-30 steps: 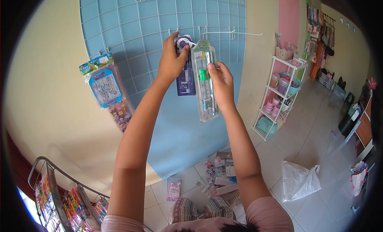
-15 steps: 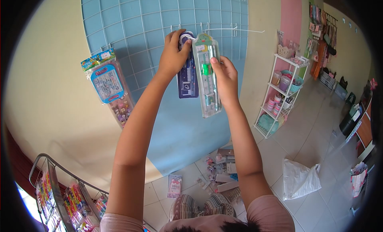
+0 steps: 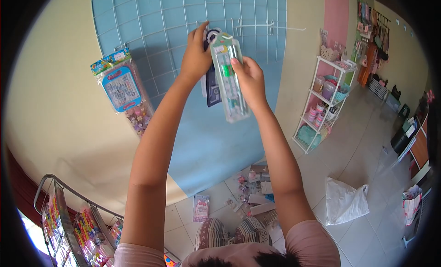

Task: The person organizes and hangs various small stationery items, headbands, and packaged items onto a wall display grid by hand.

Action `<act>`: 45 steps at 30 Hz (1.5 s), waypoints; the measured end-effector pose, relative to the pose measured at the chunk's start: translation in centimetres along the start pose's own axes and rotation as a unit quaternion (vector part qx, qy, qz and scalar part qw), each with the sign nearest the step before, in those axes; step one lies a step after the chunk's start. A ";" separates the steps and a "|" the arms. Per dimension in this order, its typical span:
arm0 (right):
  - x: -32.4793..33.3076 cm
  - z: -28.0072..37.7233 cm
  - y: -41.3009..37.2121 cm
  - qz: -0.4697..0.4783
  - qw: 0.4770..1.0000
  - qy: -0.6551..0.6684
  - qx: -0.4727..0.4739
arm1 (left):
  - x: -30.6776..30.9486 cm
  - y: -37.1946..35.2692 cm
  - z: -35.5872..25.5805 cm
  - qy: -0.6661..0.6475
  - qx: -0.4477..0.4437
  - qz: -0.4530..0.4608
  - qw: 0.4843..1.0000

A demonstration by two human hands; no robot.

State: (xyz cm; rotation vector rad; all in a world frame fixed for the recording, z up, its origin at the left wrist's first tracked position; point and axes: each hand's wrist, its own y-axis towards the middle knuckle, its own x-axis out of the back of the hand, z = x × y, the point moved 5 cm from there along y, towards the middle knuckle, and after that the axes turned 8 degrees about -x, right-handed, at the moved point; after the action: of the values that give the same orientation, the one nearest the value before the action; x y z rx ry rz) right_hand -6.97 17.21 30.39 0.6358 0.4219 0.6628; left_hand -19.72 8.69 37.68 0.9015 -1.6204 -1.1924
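My right hand (image 3: pixel 251 82) grips the edge of a clear stationery set (image 3: pixel 231 99) with a green header, pencils and a bright green piece inside. The pack tilts slightly, its upper end overlapping a navy stationery set (image 3: pixel 214 90) behind it. Closed at the top of the navy set is my left hand (image 3: pixel 196 58), partly hiding that pack. Both packs are in front of the white wire grid (image 3: pixel 161 26), close to its hooks. Whether the clear pack's hole is on a hook cannot be made out.
A bare hook (image 3: pixel 289 28) sticks out to the right. Packs with a blue drawing board toy (image 3: pixel 121 89) hang at left. A white shelf (image 3: pixel 317 101) stands right, a plastic bag (image 3: pixel 347 202) on the floor. Boxes (image 3: pixel 259 198) lie below, and a rack (image 3: pixel 62 193) stands lower left.
The clear set has shifted left and closer to my left hand, now covering more of the navy set. My right hand moved left with it. The view has tipped slightly.
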 end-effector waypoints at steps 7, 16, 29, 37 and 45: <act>2.3 -4.9 -2.4 0.014 0.996 -0.005 -0.088 | 4.3 -13.3 -0.2 -0.167 0.196 -0.139 0.956; 26.3 -26.4 -28.9 -0.165 0.891 -0.066 -0.419 | -0.2 -50.9 -5.5 -0.264 0.613 0.154 0.729; 34.5 -29.8 -51.2 -0.274 0.797 -0.295 -0.451 | -7.1 -60.3 -9.4 -0.294 0.691 0.278 0.599; 34.7 -33.7 -40.8 0.118 0.768 -0.566 -0.277 | -11.8 -65.8 -14.4 -0.327 0.723 0.344 0.502; 38.6 -42.1 -33.7 0.144 0.746 -0.587 -0.278 | -21.0 -67.6 -12.7 -0.386 0.784 0.270 0.404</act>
State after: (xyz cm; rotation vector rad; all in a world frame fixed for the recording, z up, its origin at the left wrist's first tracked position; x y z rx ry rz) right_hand 12.26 39.82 -28.89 0.4262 -1.0577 0.5138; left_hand 1.96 5.92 -30.77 0.5121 -3.3850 1.1092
